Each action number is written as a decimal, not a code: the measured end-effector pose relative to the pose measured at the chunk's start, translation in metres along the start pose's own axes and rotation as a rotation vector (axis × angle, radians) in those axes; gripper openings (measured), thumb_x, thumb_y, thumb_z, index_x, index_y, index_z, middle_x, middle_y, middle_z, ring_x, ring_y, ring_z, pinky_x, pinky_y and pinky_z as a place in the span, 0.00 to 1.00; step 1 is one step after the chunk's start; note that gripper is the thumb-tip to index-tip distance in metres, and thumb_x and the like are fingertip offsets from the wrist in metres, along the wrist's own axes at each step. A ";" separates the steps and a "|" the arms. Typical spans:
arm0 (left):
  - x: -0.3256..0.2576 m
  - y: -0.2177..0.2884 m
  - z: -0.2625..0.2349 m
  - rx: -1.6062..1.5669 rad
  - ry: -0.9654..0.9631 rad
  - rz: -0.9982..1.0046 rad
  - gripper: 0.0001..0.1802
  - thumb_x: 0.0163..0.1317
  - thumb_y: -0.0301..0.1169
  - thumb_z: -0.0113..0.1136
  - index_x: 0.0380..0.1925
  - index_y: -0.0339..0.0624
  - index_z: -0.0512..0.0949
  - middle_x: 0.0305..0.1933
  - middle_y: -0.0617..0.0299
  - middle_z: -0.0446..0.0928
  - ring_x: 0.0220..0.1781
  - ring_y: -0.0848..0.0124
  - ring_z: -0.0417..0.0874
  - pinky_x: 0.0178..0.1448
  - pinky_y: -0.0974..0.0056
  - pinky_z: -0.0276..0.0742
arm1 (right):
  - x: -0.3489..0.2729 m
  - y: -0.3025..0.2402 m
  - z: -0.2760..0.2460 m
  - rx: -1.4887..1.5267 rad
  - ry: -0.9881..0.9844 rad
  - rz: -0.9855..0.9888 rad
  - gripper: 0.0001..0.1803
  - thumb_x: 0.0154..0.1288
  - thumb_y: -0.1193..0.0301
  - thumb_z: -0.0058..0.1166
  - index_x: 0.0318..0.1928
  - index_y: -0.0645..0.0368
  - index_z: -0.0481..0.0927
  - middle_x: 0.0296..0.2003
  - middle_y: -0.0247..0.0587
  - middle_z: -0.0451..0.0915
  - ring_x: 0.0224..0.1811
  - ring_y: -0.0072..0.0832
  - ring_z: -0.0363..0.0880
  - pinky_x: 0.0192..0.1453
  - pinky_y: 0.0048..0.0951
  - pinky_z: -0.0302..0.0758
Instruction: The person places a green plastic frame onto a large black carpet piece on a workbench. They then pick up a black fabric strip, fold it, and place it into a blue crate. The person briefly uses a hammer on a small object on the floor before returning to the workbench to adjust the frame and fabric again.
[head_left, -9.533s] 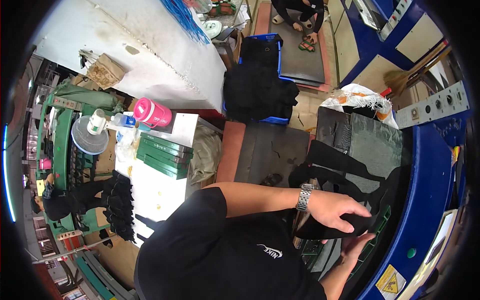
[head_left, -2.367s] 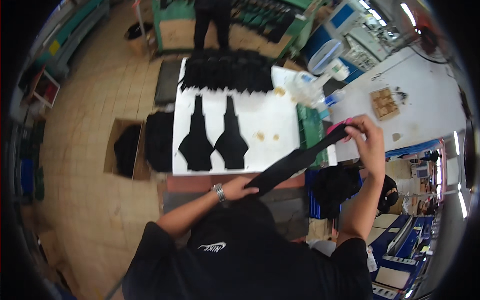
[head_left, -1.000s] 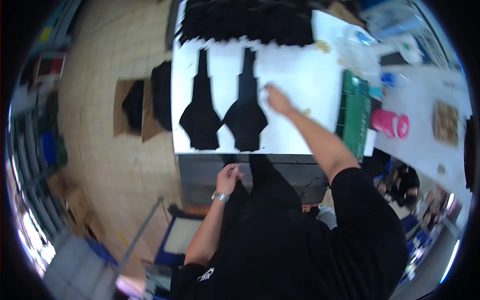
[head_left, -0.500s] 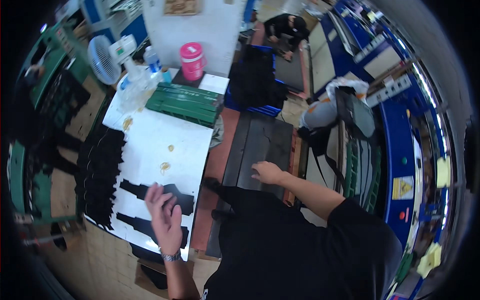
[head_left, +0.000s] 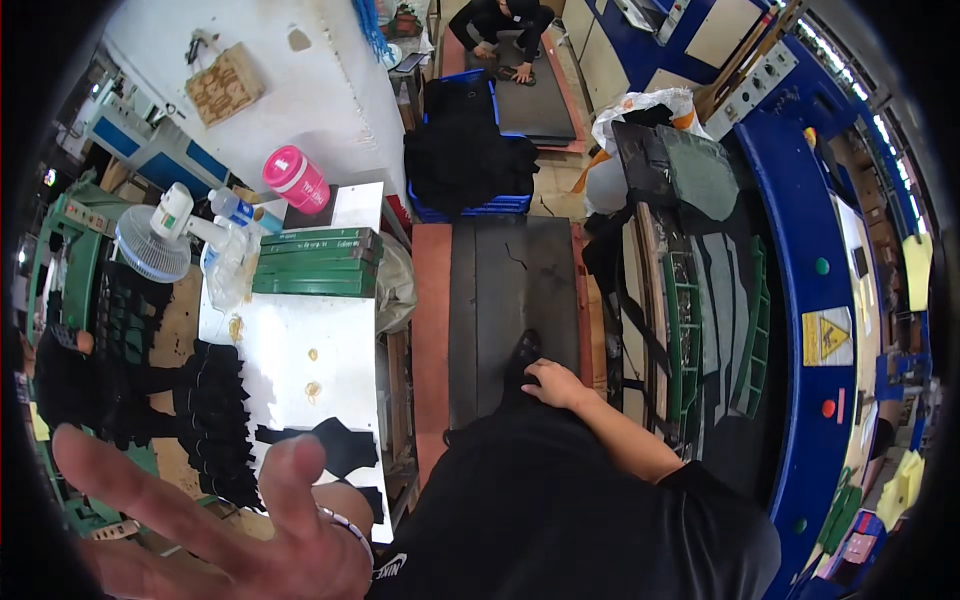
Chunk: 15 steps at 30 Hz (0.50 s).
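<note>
My left hand (head_left: 255,540) is raised close to the camera at the lower left, fingers spread, holding nothing. It hides the near end of a white table (head_left: 300,330). Behind its fingertips, flat black cut pieces (head_left: 345,448) lie on that table, partly covered. My right hand (head_left: 558,385) rests on my black-clothed leg, with loosely bent fingers and nothing visible in them. Overlapping bundles of black pieces (head_left: 215,430) line the table's left edge. Small loops of yellowish rubber bands (head_left: 313,390) lie on the white top.
Green bars (head_left: 315,265), a pink tumbler (head_left: 297,180) and a fan (head_left: 155,240) are at the table's far end. Ahead is a dark padded platform (head_left: 515,270), then a blue crate (head_left: 470,207) of black material. A co-worker (head_left: 500,25) crouches beyond; another person (head_left: 75,390) is at left. A blue machine (head_left: 800,280) stands right.
My view has turned right. My left hand has risen from over the black pieces toward the camera, fingers spreading. My right hand has moved from over the platform onto my leg.
</note>
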<state>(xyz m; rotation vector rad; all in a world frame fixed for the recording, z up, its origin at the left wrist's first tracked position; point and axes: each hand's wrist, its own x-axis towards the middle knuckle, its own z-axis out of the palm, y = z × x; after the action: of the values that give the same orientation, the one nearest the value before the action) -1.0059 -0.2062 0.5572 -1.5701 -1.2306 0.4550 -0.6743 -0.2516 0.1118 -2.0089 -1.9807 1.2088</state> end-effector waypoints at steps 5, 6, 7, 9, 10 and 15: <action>0.100 0.059 -0.088 -1.797 0.396 -0.443 0.38 0.63 0.59 0.63 0.71 0.73 0.62 0.85 0.49 0.24 0.84 0.39 0.23 0.74 0.19 0.46 | 0.043 0.035 -0.057 0.055 0.058 -0.076 0.21 0.68 0.61 0.62 0.56 0.60 0.81 0.55 0.50 0.79 0.59 0.49 0.79 0.64 0.44 0.76; 0.124 0.077 -0.099 -2.089 0.541 -0.445 0.36 0.63 0.59 0.62 0.70 0.72 0.63 0.85 0.49 0.25 0.83 0.40 0.24 0.74 0.20 0.47 | 0.049 0.043 -0.071 0.067 0.074 -0.083 0.21 0.68 0.61 0.62 0.56 0.61 0.81 0.55 0.51 0.79 0.59 0.49 0.79 0.63 0.44 0.76; 0.142 0.092 -0.107 -2.344 0.696 -0.378 0.35 0.64 0.58 0.62 0.69 0.71 0.64 0.84 0.48 0.26 0.83 0.40 0.25 0.74 0.20 0.48 | 0.056 0.050 -0.088 0.069 0.094 -0.092 0.21 0.68 0.62 0.62 0.55 0.61 0.82 0.55 0.51 0.79 0.58 0.49 0.79 0.63 0.43 0.76; 0.173 0.115 -0.122 -2.592 0.847 -0.227 0.33 0.65 0.57 0.61 0.68 0.70 0.65 0.84 0.48 0.29 0.83 0.40 0.28 0.73 0.21 0.49 | 0.066 0.064 -0.115 0.103 0.145 -0.099 0.21 0.68 0.62 0.62 0.55 0.62 0.81 0.55 0.51 0.79 0.58 0.50 0.79 0.62 0.43 0.76; 0.186 0.122 -0.125 -2.655 0.890 -0.177 0.32 0.65 0.57 0.60 0.67 0.69 0.66 0.84 0.48 0.30 0.83 0.40 0.29 0.73 0.21 0.50 | 0.071 0.066 -0.128 0.117 0.157 -0.114 0.21 0.68 0.62 0.62 0.55 0.62 0.81 0.54 0.51 0.80 0.58 0.50 0.79 0.62 0.43 0.76; 0.246 0.154 -0.130 -2.891 1.015 0.045 0.26 0.68 0.55 0.58 0.63 0.65 0.70 0.82 0.47 0.36 0.82 0.41 0.36 0.73 0.23 0.53 | 0.089 0.075 -0.191 0.104 0.223 -0.130 0.20 0.68 0.63 0.62 0.54 0.62 0.81 0.53 0.48 0.81 0.52 0.49 0.82 0.57 0.42 0.79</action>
<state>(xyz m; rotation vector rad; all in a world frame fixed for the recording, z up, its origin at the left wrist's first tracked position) -0.7327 -0.0448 0.5425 1.4638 0.0418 1.7113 -0.5185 -0.0982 0.1603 -1.8438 -1.8687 0.9911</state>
